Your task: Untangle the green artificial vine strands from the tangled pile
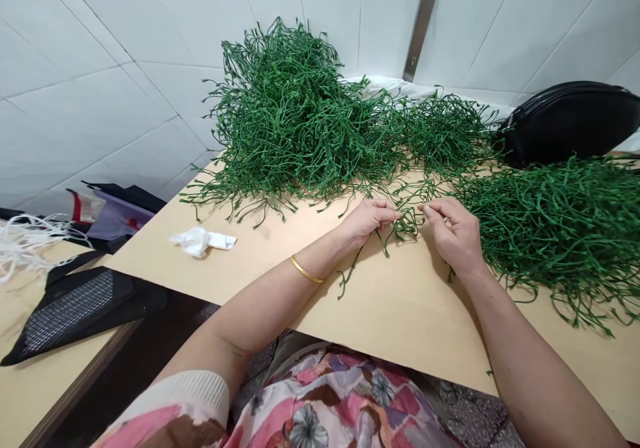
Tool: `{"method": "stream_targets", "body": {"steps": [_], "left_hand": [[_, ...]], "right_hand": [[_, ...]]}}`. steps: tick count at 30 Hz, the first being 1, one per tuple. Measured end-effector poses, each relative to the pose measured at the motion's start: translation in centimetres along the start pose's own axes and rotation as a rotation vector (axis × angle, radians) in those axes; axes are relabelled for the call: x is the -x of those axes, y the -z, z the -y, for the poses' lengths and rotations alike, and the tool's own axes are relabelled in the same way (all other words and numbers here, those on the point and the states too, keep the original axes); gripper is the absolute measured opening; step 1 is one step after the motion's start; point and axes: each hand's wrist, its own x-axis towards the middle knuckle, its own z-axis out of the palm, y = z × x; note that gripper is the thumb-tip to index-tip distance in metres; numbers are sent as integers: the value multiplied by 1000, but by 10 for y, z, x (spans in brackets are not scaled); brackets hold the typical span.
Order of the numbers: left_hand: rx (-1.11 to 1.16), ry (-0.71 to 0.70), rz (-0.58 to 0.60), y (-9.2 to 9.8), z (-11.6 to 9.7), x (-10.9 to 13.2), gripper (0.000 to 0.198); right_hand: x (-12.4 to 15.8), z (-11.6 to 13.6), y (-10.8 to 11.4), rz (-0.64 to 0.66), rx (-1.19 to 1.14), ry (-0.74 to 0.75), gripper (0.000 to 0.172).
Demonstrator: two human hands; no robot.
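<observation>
My left hand (373, 221) is closed in a pinch on a thin green cord (356, 261), whose loose end trails below the fingers on the tabletop. Close beside it, my right hand (454, 231) is also closed, thumb against forefinger, at a green strand; the fingers hide most of it. A few loose green cords (407, 221) lie between the two hands. Behind them rises a large heap of green cords (295, 115) with small knotted ends. Another heap of the same cords (565, 228) lies to the right of my right hand.
The pale wooden table (280, 255) stands against a white tiled wall (175, 21). A crumpled white tissue (200, 241) lies at left. A black bag (575, 125) sits at the back right. Black mesh fabric (75, 308) and white strings (30, 245) rest on a surface at left.
</observation>
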Motion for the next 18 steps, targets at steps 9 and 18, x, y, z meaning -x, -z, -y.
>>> {"method": "stream_targets", "body": {"steps": [9,18], "left_hand": [[-87,13,88,3,1,-2,16],[-140,63,44,3,-4,1,15]], "right_hand": [[-1,-5,-3,319,-354,-235,25],[-3,-7,0,385,-379,-333,30]]}}
